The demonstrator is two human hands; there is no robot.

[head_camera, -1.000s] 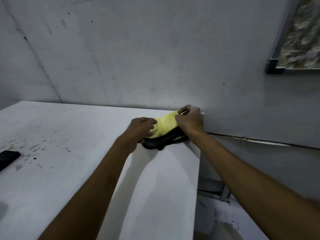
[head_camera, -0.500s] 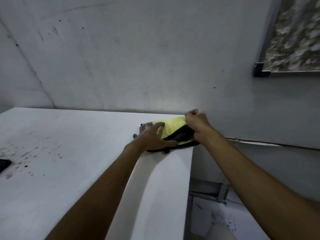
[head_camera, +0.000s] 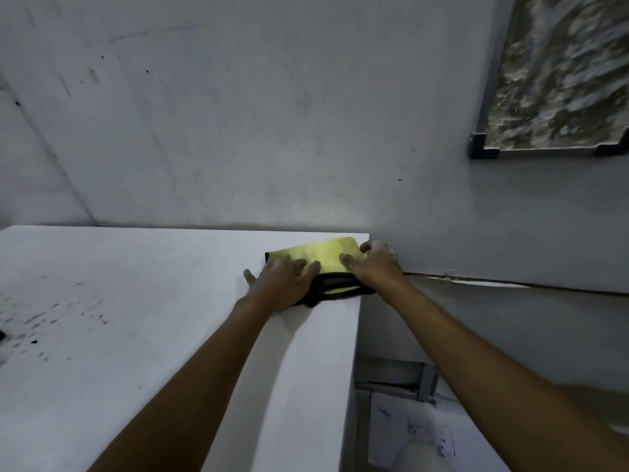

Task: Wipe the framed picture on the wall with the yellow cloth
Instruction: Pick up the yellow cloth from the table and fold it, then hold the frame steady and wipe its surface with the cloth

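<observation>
Our left fingers point(head_camera: 308, 267) are spread apart and lie flat on the cloth point(head_camera: 320, 255). Our right fingers point(head_camera: 347, 258) are spread too and press down on the cloth's right end. Nothing is pinched; both hands are just flat on top.

Our left hand point(head_camera: 284, 284) covers the cloth's near left part. Our right hand point(head_camera: 377, 267) sits on its right side, at the table's point(head_camera: 136, 318) edge.

The cloth is yellow on top, with a black edge showing along its near side. It lies folded on the far right corner of the white table, close to the wall point(head_camera: 272, 131).

The picture point(head_camera: 561, 73) hangs on the wall, up and to the right of the cloth, well apart from it. Its frame is dark at the bottom corner.

Left of the cloth, far along the table, we see little black specks point(head_camera: 41, 321).
</observation>
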